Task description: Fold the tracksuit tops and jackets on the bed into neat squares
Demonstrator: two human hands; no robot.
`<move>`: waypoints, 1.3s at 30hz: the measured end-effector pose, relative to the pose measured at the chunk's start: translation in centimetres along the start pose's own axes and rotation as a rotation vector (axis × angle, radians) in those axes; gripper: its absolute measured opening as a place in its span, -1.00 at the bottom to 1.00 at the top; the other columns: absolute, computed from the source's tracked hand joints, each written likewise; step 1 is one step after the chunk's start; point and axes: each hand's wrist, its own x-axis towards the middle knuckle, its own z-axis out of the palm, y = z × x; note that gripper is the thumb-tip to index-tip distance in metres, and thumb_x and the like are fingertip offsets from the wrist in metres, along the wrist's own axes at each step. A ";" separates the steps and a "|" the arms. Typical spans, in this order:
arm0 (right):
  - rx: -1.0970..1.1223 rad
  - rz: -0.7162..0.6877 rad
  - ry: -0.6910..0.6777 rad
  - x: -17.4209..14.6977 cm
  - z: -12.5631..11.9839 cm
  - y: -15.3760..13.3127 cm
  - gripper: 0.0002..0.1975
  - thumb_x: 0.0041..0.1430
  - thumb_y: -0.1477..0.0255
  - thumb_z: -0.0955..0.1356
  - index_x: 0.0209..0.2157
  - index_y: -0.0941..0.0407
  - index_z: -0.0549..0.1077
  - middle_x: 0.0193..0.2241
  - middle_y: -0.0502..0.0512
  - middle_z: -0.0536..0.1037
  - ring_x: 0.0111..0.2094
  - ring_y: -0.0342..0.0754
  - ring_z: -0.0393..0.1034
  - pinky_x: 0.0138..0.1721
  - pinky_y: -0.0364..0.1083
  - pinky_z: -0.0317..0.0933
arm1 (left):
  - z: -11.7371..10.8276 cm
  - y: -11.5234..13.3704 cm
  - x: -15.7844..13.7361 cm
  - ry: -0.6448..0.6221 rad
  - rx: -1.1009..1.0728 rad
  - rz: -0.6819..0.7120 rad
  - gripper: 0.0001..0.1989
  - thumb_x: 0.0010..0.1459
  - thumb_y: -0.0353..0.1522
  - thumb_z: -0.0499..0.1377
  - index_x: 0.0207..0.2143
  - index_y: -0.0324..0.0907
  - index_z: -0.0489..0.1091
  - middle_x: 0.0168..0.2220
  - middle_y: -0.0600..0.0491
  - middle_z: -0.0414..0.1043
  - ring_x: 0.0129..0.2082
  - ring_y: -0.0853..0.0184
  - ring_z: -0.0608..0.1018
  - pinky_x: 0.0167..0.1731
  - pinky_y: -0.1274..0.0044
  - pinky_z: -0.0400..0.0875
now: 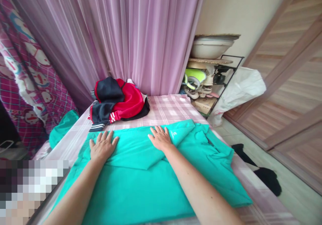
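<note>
A teal shirt (141,191) lies spread over the checked cloth, its far side folded over toward me in a slanting flap. My left hand (103,146) rests flat near the shirt's far left corner, fingers spread. Flat on the folded flap lies my right hand (160,138), its fingers also apart, just left of a small white print. Neither hand grips the fabric. To the right, the collar and sleeve area is creased and bunched.
A red and navy heap of clothes (129,99) sits at the far end of the pink checked cloth (173,107). Behind hangs a purple curtain (156,33). A shoe rack (223,87) and a white bag (245,84) stand right. Black cloth (268,179) lies on the floor.
</note>
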 end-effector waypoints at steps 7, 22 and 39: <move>-0.142 0.453 0.039 -2.0 -1.8 12.1 -0.37 0.38 0.12 -0.01 0.37 0.08 0.05 0.39 0.19 0.02 0.38 0.09 -0.15 0.31 0.26 -0.30 | 0.3 -0.1 0.2 0.047 -0.023 -0.005 -0.33 0.27 0.02 -0.20 0.31 -0.06 0.16 0.36 -0.07 0.09 0.37 0.00 0.08 0.26 -0.06 -0.14; -0.270 0.497 0.210 0.6 -6.9 16.4 -0.54 0.33 0.27 0.15 0.07 0.19 0.46 0.04 0.34 0.50 0.07 0.18 0.36 0.03 0.10 0.19 | -0.3 0.6 -0.4 0.016 0.012 -0.033 -0.34 0.28 -0.01 -0.20 0.33 -0.07 0.12 0.38 -0.05 0.06 0.38 0.03 0.05 0.27 -0.04 -0.16; -0.282 0.552 0.136 2.2 -4.8 18.0 -0.55 0.38 0.25 0.12 0.02 0.19 0.46 -0.20 0.37 0.61 -0.17 0.15 0.52 -0.18 0.05 0.28 | 0.4 0.3 -0.3 0.040 0.017 -0.047 -0.34 0.28 0.01 -0.18 0.31 -0.07 0.15 0.36 -0.05 0.11 0.36 0.05 0.11 0.26 -0.03 -0.12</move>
